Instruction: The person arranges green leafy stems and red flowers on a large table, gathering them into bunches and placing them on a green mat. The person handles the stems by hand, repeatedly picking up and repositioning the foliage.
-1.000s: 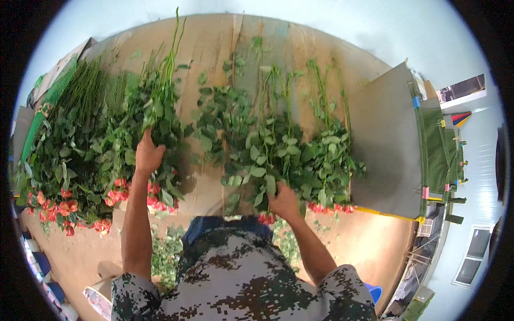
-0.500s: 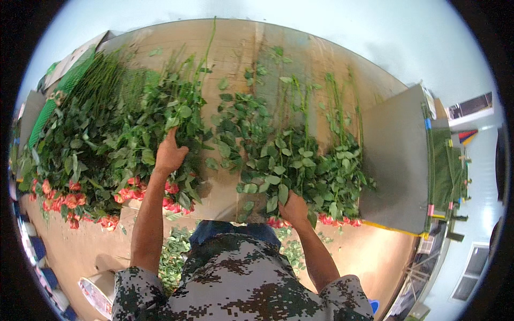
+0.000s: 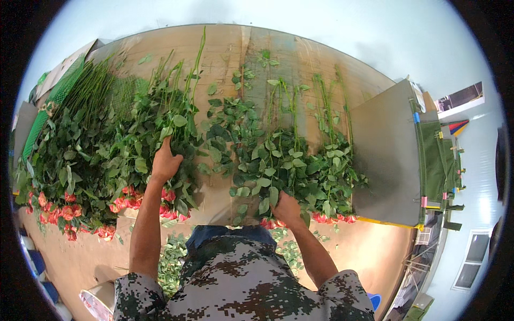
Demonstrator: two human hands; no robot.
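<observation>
While green mesh (image 3: 65, 85) borders the far left of the table (image 3: 222, 53), the left heap of roses (image 3: 96, 139) lies just beside it, stems pointing away from you and coral-pink heads hanging past the near edge. At that heap's right side you have your left hand (image 3: 167, 160) among the leaves. Your index finger reaches forward and your thumb stands away from it, so those two pinch nothing; your other fingers are hidden, and whether they grasp a stem cannot be told. Beyond that hand, a long stem (image 3: 199, 56) rises above its neighbours. A second ago the stems here were bunched tightly together; now they fan out and lie lower, which suggests that they are settling on the left heap rather than being carried. Next comes a strip of bare tabletop, then loose foliage (image 3: 230, 117). Your right hand (image 3: 288, 208) has barely shifted: it dips into the left side of the right heap of roses (image 3: 321, 171), close to the flower heads. Leaves cover its fingertips, so their grip cannot be judged; that side of the work looks little advanced. Farther right stands a grey panel (image 3: 385, 160).
</observation>
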